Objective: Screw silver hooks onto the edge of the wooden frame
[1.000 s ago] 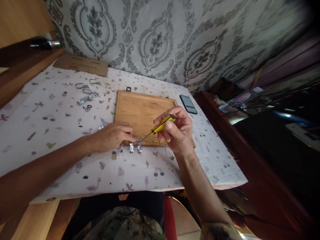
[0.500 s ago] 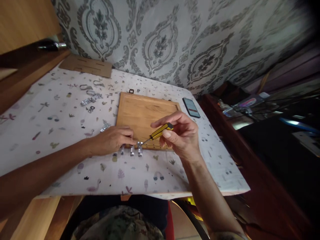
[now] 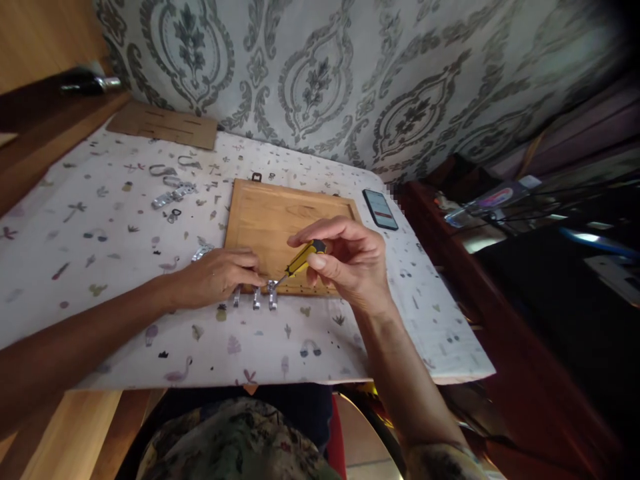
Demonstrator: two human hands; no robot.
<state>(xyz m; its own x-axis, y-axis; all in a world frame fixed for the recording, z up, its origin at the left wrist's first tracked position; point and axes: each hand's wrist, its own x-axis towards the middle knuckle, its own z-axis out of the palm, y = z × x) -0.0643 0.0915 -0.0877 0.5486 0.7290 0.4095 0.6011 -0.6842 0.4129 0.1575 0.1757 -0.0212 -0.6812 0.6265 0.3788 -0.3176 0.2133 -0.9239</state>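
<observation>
A framed wooden board point(image 3: 280, 217) lies flat on the table. Along its near edge, several silver metal clips stick out, the rightmost metal clip point(image 3: 273, 299) under the tip of a small yellow-and-black screwdriver point(image 3: 300, 259). My right hand point(image 3: 355, 263) grips the screwdriver handle between thumb and fingers, the shaft slanting down to the left. With its fingers drawn together, my left hand point(image 3: 220, 275) rests at the board's lower left corner, its fingertips against the rightmost clip. The left thumb is mostly hidden.
Loose metal clips point(image 3: 175, 193) and a second small metal piece point(image 3: 203, 250) lie on the patterned tablecloth point(image 3: 125, 260). Behind them is a cardboard piece point(image 3: 165, 127). A phone point(image 3: 380, 209) lies right of the board. A papered wall point(image 3: 320, 73) closes off the back.
The view has shifted slightly. My right hand has tipped the screwdriver a little steeper, its tip staying at the rightmost clip. My left hand keeps its place on the board's corner.
</observation>
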